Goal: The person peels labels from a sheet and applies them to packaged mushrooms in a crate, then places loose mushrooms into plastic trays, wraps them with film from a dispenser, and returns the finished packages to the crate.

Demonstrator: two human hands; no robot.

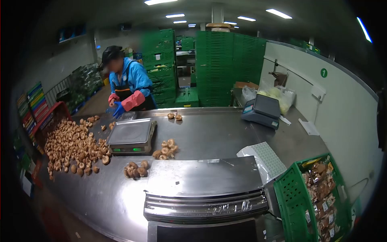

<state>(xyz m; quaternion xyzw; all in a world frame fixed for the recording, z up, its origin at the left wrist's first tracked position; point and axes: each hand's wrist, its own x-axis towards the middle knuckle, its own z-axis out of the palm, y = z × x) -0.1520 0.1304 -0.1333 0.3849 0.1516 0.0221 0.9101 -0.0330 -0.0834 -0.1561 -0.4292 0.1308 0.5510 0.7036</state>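
Note:
Neither my left hand nor my right hand shows in the head view. A large heap of brown mushrooms spreads over the left of the steel table, spilling from a tilted red crate. Beside the heap stands a scale with an empty plate and lit green displays. Mushrooms in what looks like a clear tray sit in front of it. A small loose group of mushrooms lies right of the scale. Nearest to me is a wrapping machine with a flat metal top.
Across the table a co-worker in blue, with one blue-gloved hand, stands by the far edge. A second scale is at the back right. A label sheet lies near a green crate of packed mushrooms. Green crates are stacked behind.

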